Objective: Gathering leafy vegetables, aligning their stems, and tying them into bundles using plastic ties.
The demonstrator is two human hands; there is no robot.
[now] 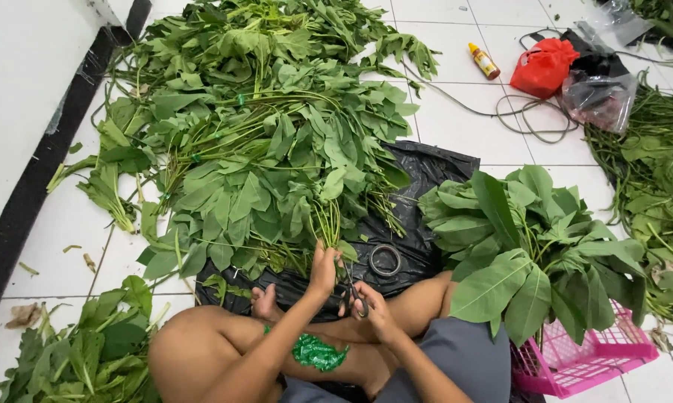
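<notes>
While the person sits cross-legged on the white tiled floor [456, 127], the left hand [324, 270] is clenched around the cut ends of a bunch of leafy green stems [327, 216], its grip closed just below the lowest leaves. Beside that grip, the right hand [374, 310] grasps a pair of scissors [354, 287], fingers through the handles and the blades pointing up toward the stem ends held in the left grip; whether the blades touch the stems cannot be told.

Beyond both grips, the bunch runs up into a large heap of tied leafy bundles [269, 127] that spreads away across the floor. Under the grips lies a black plastic sheet [426, 172], and on it, just past the right grip, rests a roll of tape [385, 260]. Out from the right grip, a pink plastic basket [590, 358] holds a pile of broad green leaves [530, 246]. Out from the left grip, by the knee, lies another pile of greens [75, 351]. Below the grips, a green crumpled wrapper [318, 352] sits on the person's leg. Far beyond the right grip stand a small yellow bottle [484, 61] and a red bag [543, 67].
</notes>
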